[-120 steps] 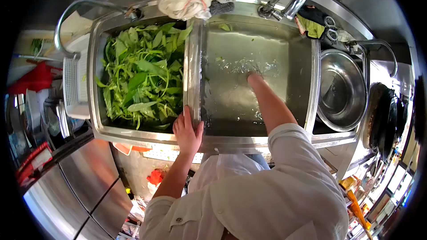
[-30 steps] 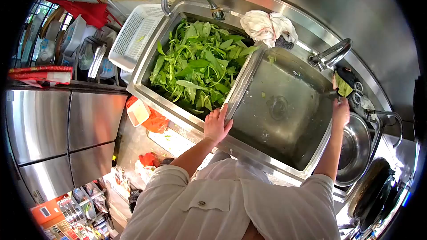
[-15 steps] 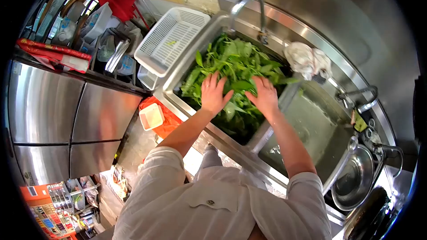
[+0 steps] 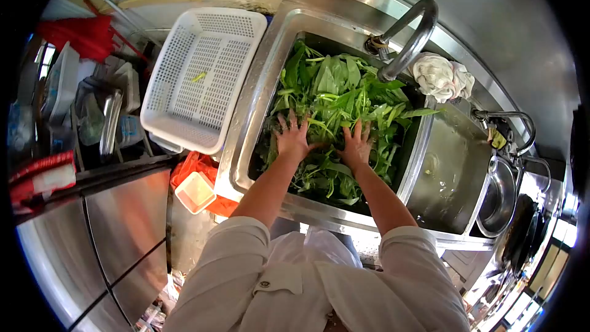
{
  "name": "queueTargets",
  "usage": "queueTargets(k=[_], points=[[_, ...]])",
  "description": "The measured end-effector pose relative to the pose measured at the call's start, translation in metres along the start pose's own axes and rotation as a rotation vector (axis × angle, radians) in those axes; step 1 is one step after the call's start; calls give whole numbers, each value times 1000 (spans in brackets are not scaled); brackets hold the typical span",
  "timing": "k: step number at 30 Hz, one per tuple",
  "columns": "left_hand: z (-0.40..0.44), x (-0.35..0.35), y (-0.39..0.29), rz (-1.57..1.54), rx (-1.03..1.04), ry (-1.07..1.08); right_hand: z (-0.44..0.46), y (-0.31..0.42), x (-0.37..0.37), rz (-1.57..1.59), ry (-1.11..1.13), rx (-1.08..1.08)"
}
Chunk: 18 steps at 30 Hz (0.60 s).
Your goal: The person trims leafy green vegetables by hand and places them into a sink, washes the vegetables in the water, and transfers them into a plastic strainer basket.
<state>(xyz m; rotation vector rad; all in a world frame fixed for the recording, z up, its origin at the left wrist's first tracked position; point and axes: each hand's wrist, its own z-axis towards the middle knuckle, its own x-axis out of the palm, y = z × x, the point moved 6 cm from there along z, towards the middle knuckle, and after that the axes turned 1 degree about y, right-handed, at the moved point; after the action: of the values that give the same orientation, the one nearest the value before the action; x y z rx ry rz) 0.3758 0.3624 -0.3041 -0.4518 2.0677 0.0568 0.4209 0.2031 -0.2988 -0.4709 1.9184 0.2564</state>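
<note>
Inside the sink (image 4: 261, 98), greens (image 4: 335, 80) are touched by the left hand (image 4: 292, 142) and right hand (image 4: 356, 150), equally near, fingers spread; much is heaped beyond the fingertips, stems pointing every way.

Left forearm (image 4: 273, 188) slanted toward one o'clock, right forearm (image 4: 385, 201) toward eleven; both bare, converging. Left grip (image 4: 293, 142) lay back uppermost, fingers (image 4: 292, 122) spread toward twelve, thumb out at three. Right grip (image 4: 356, 150), near it on the three o'clock side, also showed its back, fingers toward twelve. Grips did not touch; thumbs faced inward.
</note>
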Motion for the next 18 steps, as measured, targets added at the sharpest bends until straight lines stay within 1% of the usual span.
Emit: queueTargets(k=[1,3,5,6,7,9,10,11,13,14,15,16,18], points=[[5,5,0,-17,-6,-4,7,-3,19,2,6,13],[17,18,0,13,12,19,27,-13,71,117,110,52],[33,37,5,135,33,-62,40,-16,99,196,210,107],[42,46,7,92,8,4,42,-19,109,246,237,127],[51,49,11,99,17,-3,44,-23,118,273,249,138],[59,55,13,10,67,72,44,-31,128,316,245,141],[61,53,14,58,41,152,44,-33,129,323,246,136],[63,51,17,64,43,160,43,-37,129,317,255,128],[59,39,17,143,171,36,43,-37,110,238,329,106],[51,18,11,144,182,-140,41,-36,86,166,363,101],[49,9,8,149,170,-145,36,-33,52,122,380,96],[46,-2,5,95,173,-164,25,-29,5,261,408,136],[39,-12,7,-22,140,-192,21,-35,11,381,123,88]])
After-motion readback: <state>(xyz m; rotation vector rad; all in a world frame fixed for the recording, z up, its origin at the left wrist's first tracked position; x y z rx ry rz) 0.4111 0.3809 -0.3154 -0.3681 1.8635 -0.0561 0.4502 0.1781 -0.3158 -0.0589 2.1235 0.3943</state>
